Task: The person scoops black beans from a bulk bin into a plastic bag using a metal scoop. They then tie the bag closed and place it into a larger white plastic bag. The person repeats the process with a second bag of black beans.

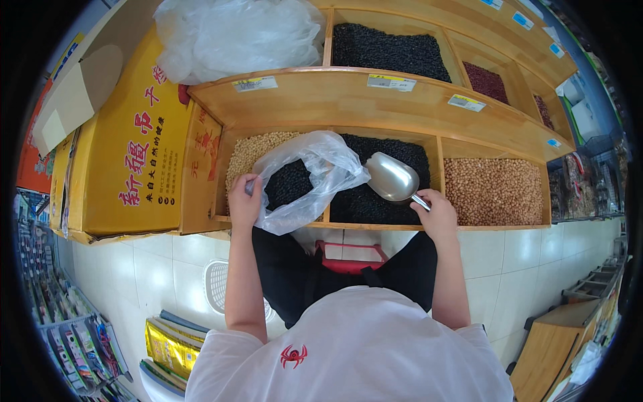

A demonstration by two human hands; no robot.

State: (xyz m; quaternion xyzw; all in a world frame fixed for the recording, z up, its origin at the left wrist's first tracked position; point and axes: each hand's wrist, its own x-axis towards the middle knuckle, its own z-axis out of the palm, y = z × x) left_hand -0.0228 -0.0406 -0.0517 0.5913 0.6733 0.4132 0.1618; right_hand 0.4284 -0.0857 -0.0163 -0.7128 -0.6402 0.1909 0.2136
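Observation:
My left hand (245, 201) grips the left rim of a clear plastic bag (296, 213), whose mouth gapes upward. Black beans (289, 185) lie inside the bag. My right hand (436, 210) holds a metal scoop (393, 177) by its handle; the scoop's blade looks bare and its tip touches or nearly touches the bag's right edge. Both are over the front wooden bin, where black beans (374, 208) fill the middle compartment. Pale yellow beans (251, 151) show behind and beside the bag in the left compartment.
Light brown beans or nuts (492, 193) fill the right compartment. On the upper tier are crumpled plastic bags (241, 37), black beans (389, 50) and dark red beans (485, 83). A yellow cardboard box (135, 151) stands left. A red stool (351, 265) and white basket (216, 286) are below.

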